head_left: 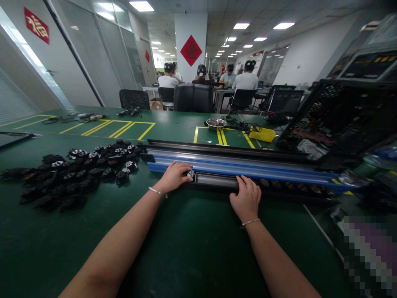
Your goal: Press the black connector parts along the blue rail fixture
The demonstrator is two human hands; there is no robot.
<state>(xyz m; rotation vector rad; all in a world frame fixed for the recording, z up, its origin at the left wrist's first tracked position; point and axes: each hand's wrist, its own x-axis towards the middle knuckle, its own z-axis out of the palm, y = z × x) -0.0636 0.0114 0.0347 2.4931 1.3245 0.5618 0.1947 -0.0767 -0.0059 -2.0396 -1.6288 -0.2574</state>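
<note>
The long rail of black and blue metal strips (pixel 248 167) is lying across the middle of the frame on the green table mat (pixel 192 244), running from centre left toward the right edge. My left hand (pixel 174 176) is resting on its near edge at the left end, fingers curled over a small black and white clip part (pixel 190 174) that is sitting on the rail; I am pressing on it rather than pinching it. My right hand (pixel 246 198) is lying just right of centre, fingers bent and pushing against the rail's grey front channel, holding nothing that I can see. A short stretch of bare channel is showing between my two hands.

To the left of the rail, a spread heap of small black plastic parts (pixel 77 169) is covering the mat, its nearest pieces just beside my left hand. Behind the rail, a small shiny metal bowl (pixel 216 123) and a flat yellow box (pixel 262 134) are sitting among yellow floor-style markings. A black perforated crate (pixel 338 120) is standing at the right edge, above the rail's far end. At the top centre, people in white shirts (pixel 245 78) are sitting at another table, well apart from me.
</note>
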